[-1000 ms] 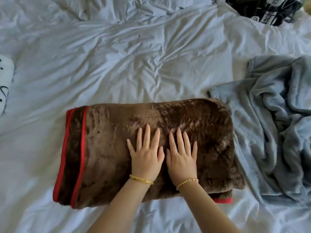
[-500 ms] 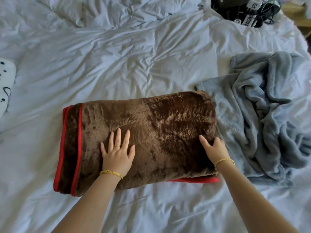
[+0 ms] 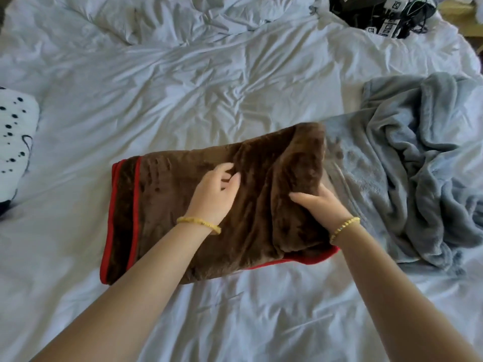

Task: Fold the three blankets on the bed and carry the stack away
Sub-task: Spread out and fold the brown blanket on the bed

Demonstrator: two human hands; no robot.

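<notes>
Right end of the folded brown blanket (image 3: pixel 183 205) is gripped and raised off the bed.

The blanket's right end is clasped by the right hand (image 3: pixel 317 205), thumb laid on top and fingers tucked beneath, so that this end is lifted and bunched. The left hand (image 3: pixel 215 194) is rested on the blanket's middle with fingers loosely bent, nothing being grasped. A gold bracelet is worn on each wrist. The blanket, edged in red trim (image 3: pixel 132 218), is laid across a rumpled white sheet (image 3: pixel 209 87). Just beside its raised end, an unfolded grey blanket (image 3: pixel 418 178) is heaped toward the bed's right edge. A white spotted cushion (image 3: pixel 15 142) is seen at the left edge, and a dark pile of cables and boxes (image 3: pixel 379 14) at the far right corner. Bare sheet is left beyond and to the left of the brown blanket.
</notes>
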